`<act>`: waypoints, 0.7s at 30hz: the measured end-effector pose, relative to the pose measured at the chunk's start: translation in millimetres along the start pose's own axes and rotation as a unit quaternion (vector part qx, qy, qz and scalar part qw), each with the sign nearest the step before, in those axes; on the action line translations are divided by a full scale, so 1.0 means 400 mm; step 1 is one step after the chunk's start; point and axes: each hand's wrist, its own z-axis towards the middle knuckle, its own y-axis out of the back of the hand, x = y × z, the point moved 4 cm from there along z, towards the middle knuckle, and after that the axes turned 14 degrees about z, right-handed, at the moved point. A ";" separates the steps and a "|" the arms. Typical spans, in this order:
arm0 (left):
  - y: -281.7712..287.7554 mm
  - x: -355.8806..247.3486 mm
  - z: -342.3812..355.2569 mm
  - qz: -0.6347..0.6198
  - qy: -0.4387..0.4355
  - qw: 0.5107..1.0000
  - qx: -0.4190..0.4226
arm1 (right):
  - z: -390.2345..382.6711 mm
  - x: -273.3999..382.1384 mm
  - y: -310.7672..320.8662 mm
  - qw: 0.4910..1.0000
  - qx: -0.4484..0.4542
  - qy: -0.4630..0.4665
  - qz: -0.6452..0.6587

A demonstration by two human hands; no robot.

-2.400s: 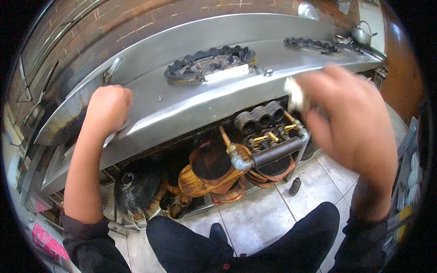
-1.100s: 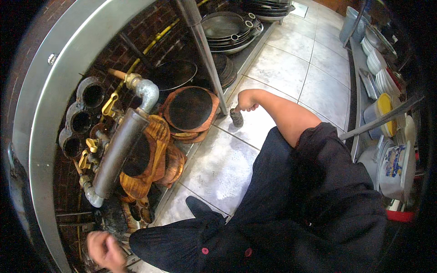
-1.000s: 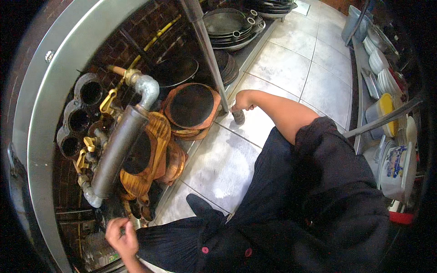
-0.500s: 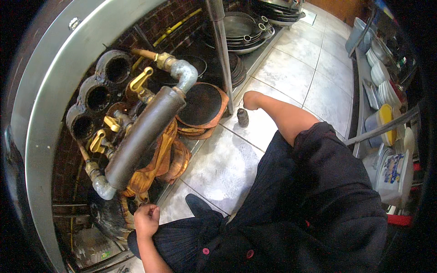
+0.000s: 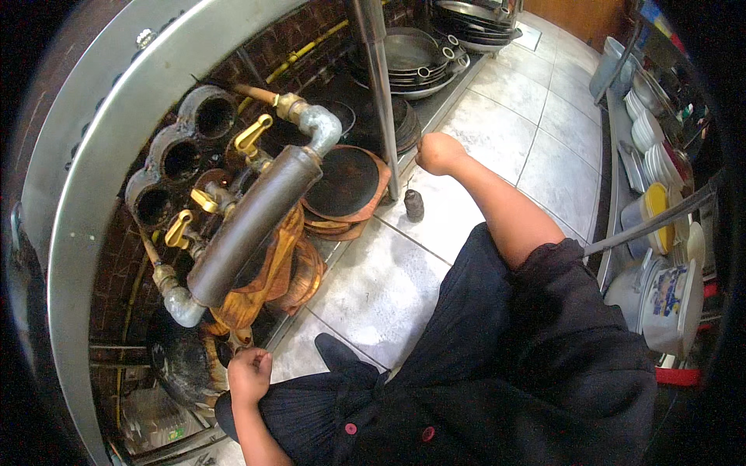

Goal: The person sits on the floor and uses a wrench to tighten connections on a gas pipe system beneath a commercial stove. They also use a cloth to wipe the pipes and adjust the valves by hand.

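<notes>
My right hand (image 5: 438,154) is closed above the tiled floor, beside a vertical steel leg (image 5: 377,85); whatever it may hold is hidden. A small dark metal cylinder (image 5: 414,206) stands upright on the floor just below it. My left hand (image 5: 251,374) is loosely curled near my knee, with nothing visible in it. Above it are a thick dark pipe (image 5: 249,229) with brass valves (image 5: 250,138) and three round burner openings (image 5: 181,161). Wooden boards (image 5: 256,303) and a black round plate in a wooden holder (image 5: 340,179) lie under the pipework.
A steel counter edge (image 5: 85,163) curves along the left. Stacked pans (image 5: 404,50) sit on the low shelf farther back. A rack on the right holds white dishes (image 5: 660,163), yellow-lidded containers (image 5: 651,208) and a crossbar. A blackened wok (image 5: 179,357) lies low at left.
My view has swung down from the counter to the pipework and floor. My right hand touched the cylinder, then lifted clear of it. My left hand moved rightward beside my knee and curled.
</notes>
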 end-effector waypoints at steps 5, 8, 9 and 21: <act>0.016 -0.030 0.000 0.011 -0.015 1.000 0.006 | -0.056 -0.010 0.071 0.996 -0.069 -0.026 0.044; 0.014 -0.008 -0.021 0.030 -0.008 0.999 0.016 | -0.074 0.023 0.097 0.992 -0.102 0.006 0.068; 0.013 0.007 -0.024 0.032 0.001 0.999 0.016 | -0.062 0.005 0.093 0.990 -0.117 0.011 0.071; 0.037 0.046 -0.044 0.039 -0.055 0.998 -0.004 | -0.429 -0.328 0.601 0.918 -0.355 0.059 0.165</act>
